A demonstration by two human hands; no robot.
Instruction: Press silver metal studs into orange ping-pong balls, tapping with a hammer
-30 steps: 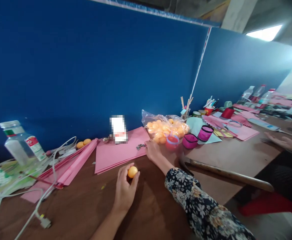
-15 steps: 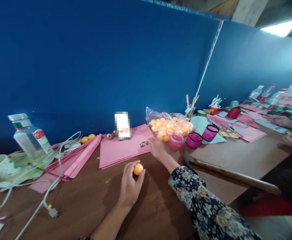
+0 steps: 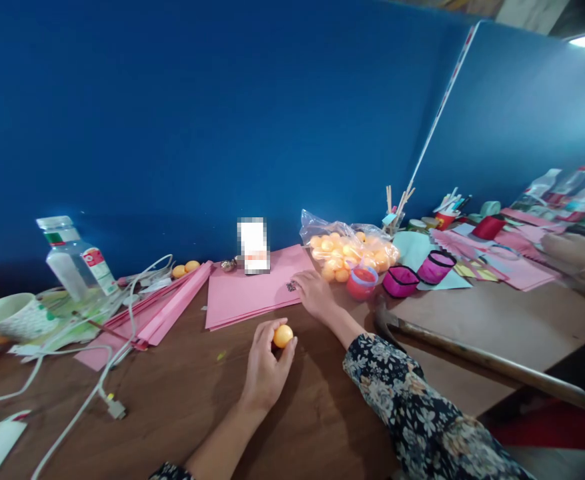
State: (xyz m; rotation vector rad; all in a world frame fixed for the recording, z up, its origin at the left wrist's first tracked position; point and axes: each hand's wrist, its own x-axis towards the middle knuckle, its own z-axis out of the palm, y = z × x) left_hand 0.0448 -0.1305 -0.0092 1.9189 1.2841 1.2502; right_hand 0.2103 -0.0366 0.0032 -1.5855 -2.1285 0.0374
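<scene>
An orange table-tennis ball (image 3: 283,336) is gripped between the thumb and fingers of my left hand (image 3: 267,363), low over the brown tabletop. My right hand (image 3: 315,293) reaches, palm down, onto the right edge of a stack of pink paper (image 3: 245,300). Its fingers are stretched toward small dark metallic pieces (image 3: 291,287) and partly cover them. Whether any piece is between the fingertips is hidden. Right of this hand are a clear bag of orange balls (image 3: 335,250) and a small cup with red contents (image 3: 362,283).
A hammer (image 3: 482,357) lies right of my forearm. Two magenta fabric pouches (image 3: 401,282) sit behind it. White cables (image 3: 105,380), a clear bottle (image 3: 75,267) and a patterned cup (image 3: 19,317) occupy the left. A blurred white upright item (image 3: 253,247) stands on the paper. Another person's hand (image 3: 567,252) is at right.
The view has swung rightward and down slightly. My right fingers have moved left over the metallic pieces, covering more of them. My left hand keeps hold of the ball.
</scene>
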